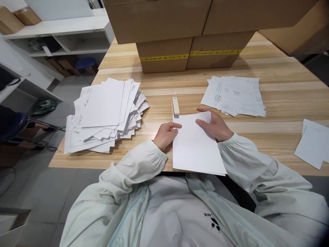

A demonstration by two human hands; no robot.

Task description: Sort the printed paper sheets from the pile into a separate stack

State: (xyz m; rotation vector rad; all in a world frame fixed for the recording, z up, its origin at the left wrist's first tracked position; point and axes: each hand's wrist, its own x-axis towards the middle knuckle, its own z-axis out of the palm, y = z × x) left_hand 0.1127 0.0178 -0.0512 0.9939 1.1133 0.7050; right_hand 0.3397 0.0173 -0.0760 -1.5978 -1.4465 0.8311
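Observation:
A thin set of white paper sheets point(196, 147) lies before me, its lower edge reaching past the table's front edge. My right hand point(215, 125) grips its upper right side, thumb on top and fingers partly hidden beneath. At the upper left edge, my left hand point(167, 134) is closed on the same sheets, its index finger and thumb showing over the paper and the other fingers curled. Just beyond the top left corner of the sheets is a cream stapler point(175, 106), close to or touching the paper.
A messy paper pile point(102, 109) stands on the left of the wooden table point(164, 85). Printed sheets point(233, 94) lie back right, with more paper point(313, 142) at far right. Cardboard boxes point(164, 56) are stacked at the back. Left of the table are white shelves point(77, 27) and a blue stool point(86, 62).

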